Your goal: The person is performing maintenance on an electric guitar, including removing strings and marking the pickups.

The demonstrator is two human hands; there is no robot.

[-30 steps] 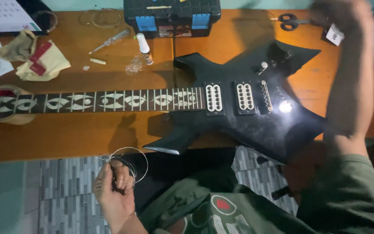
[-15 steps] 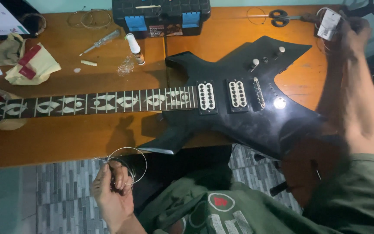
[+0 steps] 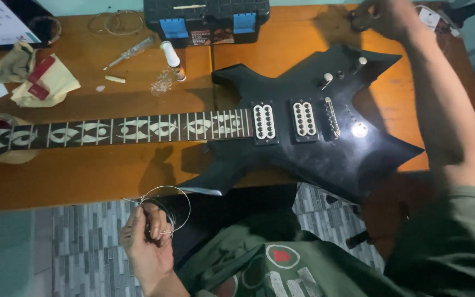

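A black, spiky electric guitar (image 3: 314, 137) lies across the orange wooden surface (image 3: 83, 176), its inlaid neck running toward nine o'clock. At one o'clock the right hand (image 3: 383, 16) reaches over black scissors (image 3: 361, 19); whether it grips them I cannot tell. At seven o'clock, off the surface's edge, the left hand (image 3: 144, 236) is clamped on a coiled guitar string (image 3: 166, 209).

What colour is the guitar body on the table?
Glossy black guitar body, seen in the head view.

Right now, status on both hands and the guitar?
Left hand grips coiled string. Right hand at table's far edge, on scissors. Guitar flat on table, stringless.
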